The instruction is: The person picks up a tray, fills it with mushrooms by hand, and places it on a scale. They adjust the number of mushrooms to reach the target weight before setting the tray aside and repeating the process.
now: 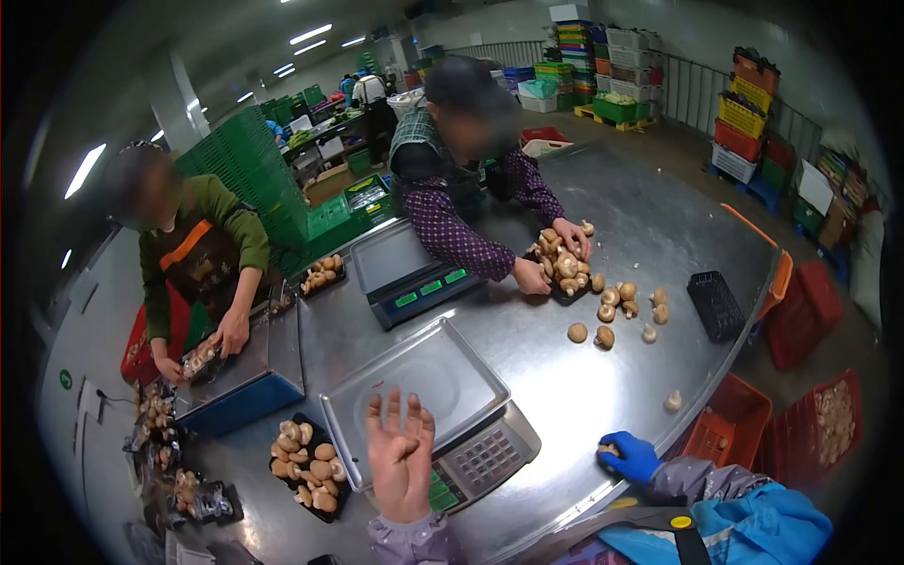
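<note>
My left hand (400, 461), bare, is raised palm up with its fingers extended and nothing in it, over the front of a scale's metal pan (344, 400). The scale's keypad (485, 461) is right beside it. My right hand (633, 457), in a blue glove, is closed around a brown mushroom (608, 450) at the table's near right edge. Left of my left hand stands a black tray of mushrooms (306, 466). A single mushroom (673, 401) lies beyond my right hand.
Across the metal table (556, 405), a person in purple sleeves (461, 240) handles a heaped mushroom tray (565, 268) near loose mushrooms. Another person (212, 254) holds a packed tray at left. An unfilled black tray (716, 306) sits right; red crates (730, 424) stand below.
</note>
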Demonstrator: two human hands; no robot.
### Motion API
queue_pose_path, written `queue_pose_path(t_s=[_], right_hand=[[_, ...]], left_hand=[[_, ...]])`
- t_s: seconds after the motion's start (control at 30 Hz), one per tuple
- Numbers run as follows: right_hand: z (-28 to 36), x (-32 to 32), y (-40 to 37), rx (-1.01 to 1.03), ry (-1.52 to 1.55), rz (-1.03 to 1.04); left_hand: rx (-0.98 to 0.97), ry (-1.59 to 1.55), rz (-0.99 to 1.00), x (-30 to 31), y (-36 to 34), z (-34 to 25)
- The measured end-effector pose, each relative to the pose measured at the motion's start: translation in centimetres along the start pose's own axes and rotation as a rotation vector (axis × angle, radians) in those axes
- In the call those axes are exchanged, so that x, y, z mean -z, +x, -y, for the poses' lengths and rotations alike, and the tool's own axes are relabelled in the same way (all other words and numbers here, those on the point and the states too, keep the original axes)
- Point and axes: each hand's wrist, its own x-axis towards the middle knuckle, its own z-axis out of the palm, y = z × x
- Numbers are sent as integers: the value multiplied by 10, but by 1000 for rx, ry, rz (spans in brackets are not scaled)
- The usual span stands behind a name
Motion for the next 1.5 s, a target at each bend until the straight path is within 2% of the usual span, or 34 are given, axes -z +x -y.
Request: queue_pose_path(t_s=[0.07,0.1,0.17,0.27,0.33,0.37,0.43,0.57,0.67,0.8,0.83,0.9,0.93,1.03,1.07,1.17,1.23,1.3,1.43,1.5], right_hand=[[5,1,-1,-6,-1,-9],[7,2,-2,-2,-13,-18],[8,3,-3,-1,-12,-21],[7,6,1,-23,6,-6],[13,7,-2,-27,-2,8],[14,4,-3,-29,10,3],[14,5,-2,-10,-30,-14],[17,7,-2,-20,-25,7],[22,9,-4,-30,-26,5],[16,5,-2,1,-72,18],[11,2,-1,2,-72,10],[10,3,1,10,-85,-1],[13,4,0,-4,-69,10],[11,3,3,23,-62,-10],[8,0,0,54,-67,-36],[17,5,0,-35,-58,-1],[9,8,4,15,12,19],[4,13,15,14,51,41],[-19,29,62,24,58,32],[-37,43,89,165,38,-136]], left_hand=[[-130,147,206,-34,-11,3],[-125,149,204,-34,-8,5],[-117,231,152,-24,7,13],[121,-156,-90,38,26,33],[160,-109,-213,59,20,53],[228,-159,-171,67,17,59],[256,-95,-243,71,12,69],[245,-120,-260,71,9,68],[221,-117,-218,60,7,63],[129,133,139,-24,2,55],[124,125,131,-37,13,56],[42,207,356,-56,29,60],[40,200,357,-47,37,66],[168,126,307,-3,55,102],[267,177,222,12,46,117],[631,268,-23,48,7,149],[769,321,-88,81,-14,169],[842,301,-143,109,-30,179],[869,325,-270,124,-42,186],[876,358,-276,123,-39,189]])
